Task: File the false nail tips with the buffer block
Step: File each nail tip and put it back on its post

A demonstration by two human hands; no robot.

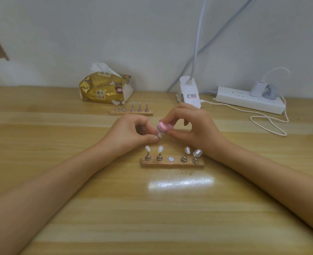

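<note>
My left hand (131,134) pinches a small metal stand with a false nail tip (159,134) lifted above the table. My right hand (192,126) pinches the pink buffer block (165,126), which lies against the top of that tip. Just below, a wooden base (172,163) carries several more pale nail tips on metal stands; its middle spot shows only a bare metal disc (171,158). A second wooden base (131,112) with several tips stands farther back.
A gold tissue pack (104,88) sits at the back of the wooden table. A white clip lamp base (188,92) stands behind my right hand. A white power strip (247,99) and its looping cord (269,124) lie at the back right.
</note>
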